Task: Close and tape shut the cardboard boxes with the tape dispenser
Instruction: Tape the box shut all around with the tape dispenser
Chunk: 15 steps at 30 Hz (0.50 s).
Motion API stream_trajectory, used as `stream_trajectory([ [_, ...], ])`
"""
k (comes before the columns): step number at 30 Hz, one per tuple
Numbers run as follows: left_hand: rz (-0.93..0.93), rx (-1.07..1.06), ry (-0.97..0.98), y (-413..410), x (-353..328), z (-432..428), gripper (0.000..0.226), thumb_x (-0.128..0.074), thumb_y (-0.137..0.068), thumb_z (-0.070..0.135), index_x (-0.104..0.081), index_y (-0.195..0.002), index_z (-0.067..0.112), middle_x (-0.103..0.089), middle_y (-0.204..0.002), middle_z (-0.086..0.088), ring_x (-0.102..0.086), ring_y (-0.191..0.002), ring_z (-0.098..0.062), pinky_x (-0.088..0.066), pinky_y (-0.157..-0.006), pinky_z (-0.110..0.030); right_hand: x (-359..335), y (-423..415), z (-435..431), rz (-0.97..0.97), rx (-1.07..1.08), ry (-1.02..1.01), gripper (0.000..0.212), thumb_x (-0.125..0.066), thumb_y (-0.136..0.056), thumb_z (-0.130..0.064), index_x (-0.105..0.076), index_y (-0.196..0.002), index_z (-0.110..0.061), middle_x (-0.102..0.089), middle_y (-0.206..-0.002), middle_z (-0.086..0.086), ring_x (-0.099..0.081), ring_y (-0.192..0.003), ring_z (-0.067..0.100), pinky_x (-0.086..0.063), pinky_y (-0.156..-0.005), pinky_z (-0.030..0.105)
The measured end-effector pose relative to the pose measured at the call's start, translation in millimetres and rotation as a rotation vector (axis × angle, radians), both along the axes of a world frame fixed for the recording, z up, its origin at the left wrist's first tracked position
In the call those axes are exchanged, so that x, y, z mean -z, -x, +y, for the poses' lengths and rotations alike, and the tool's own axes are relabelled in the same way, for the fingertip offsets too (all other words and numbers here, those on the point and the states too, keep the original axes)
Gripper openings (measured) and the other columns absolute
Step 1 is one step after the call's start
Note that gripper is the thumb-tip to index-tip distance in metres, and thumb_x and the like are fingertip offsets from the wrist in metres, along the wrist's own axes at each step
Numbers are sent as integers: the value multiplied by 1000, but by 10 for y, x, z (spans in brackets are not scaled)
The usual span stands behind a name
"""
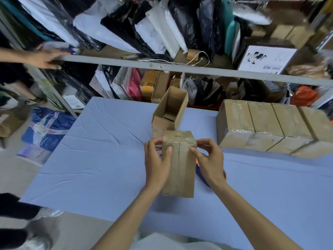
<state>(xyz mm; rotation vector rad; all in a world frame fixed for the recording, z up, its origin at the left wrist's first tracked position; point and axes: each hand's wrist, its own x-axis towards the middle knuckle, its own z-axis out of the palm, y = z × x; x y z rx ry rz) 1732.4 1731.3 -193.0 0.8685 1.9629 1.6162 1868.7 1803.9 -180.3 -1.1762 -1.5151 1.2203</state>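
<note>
Tall brown taped cardboard box upright on blue cloth table; left hand and right hand both clamped on its upper sides.

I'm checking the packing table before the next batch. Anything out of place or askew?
The open box behind the held box stands unsealed, its flaps up, while the taped boxes at the right are shut. The left hand and right hand grip the held box. Nothing looks spilled.
</note>
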Motion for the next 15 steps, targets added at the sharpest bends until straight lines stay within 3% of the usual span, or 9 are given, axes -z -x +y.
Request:
stream_trajectory([
  [3,-31,-27,-4,14,16,-22,29,-66,-89,19,-50,-107,35,-56,-112,11,-60,-95,-5,-53,-74,-16,17,-26,-46,16,-27,-23,20,-72,-82,-3,-61,-98,-10,-67,-99,2,-64,-99,11,-56,-76,27],
  [8,14,-22,-32,58,-20,-64,17,-66,-89,14,-59,-98,26,-57,-106,4,-60,-90,-5,-50,-71,-15,35,-53,-64,34,-73,-62,21,-71,-82,1,-62,-98,-9,-66,-99,4,-64,-100,13,-56,-77,28],
  [15,108,29,9,99,-103,-45,8,-61,-94,20,-62,-89,26,-55,-98,3,-57,-85,-1,-45,-67,-7,57,-95,-44,-4,-86,-98,11,-71,-86,-16,-63,-92,-20,-64,-97,0,-64,-97,14,-54,-68,22],
])
